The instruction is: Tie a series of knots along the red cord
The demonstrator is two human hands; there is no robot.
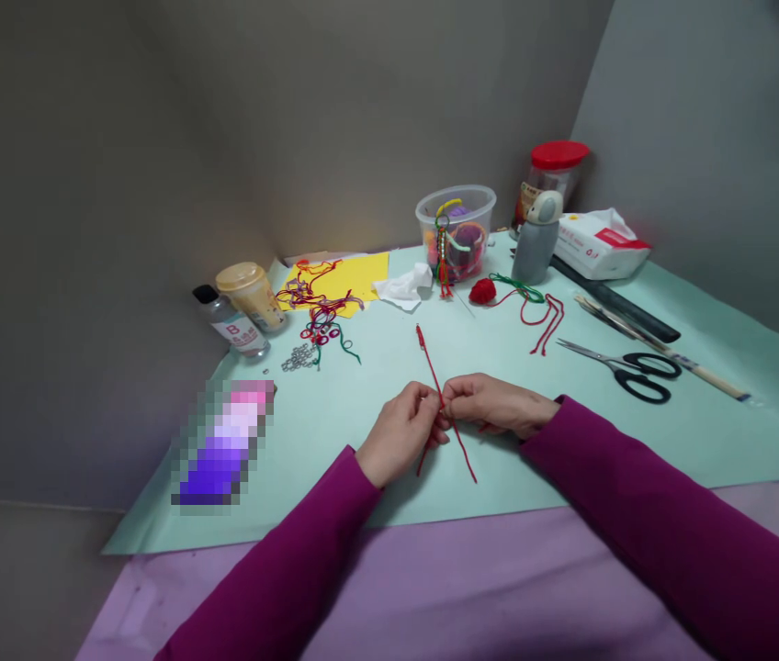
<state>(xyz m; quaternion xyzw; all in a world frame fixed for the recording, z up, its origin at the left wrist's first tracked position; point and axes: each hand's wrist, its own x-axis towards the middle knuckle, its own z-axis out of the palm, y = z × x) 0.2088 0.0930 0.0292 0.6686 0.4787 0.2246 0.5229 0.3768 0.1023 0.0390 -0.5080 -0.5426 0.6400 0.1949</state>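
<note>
L hand (400, 433) & R hand (496, 406) each pinch 1 red cord (430, 367) between fingertips, close together at center of mint paper sheet (727, 441). From hands: red yarn ball (482, 291) at 12 o'clock, clear plastic tub (455, 229) beyond it, steel scissors (627, 367) at 3 o'clock.

Two plain grey walls meet in a corner at the far side, the left wall (155, 138) warmer and the right wall (706, 138) cooler and bluer. A soft, warm glow falls on the far wall low down. A pale mint paper sheet (727, 431) covers the tabletop over a lilac surface (431, 588) on the near side, and a dull grey surface (17, 578) lies beyond the table's left edge.
</note>
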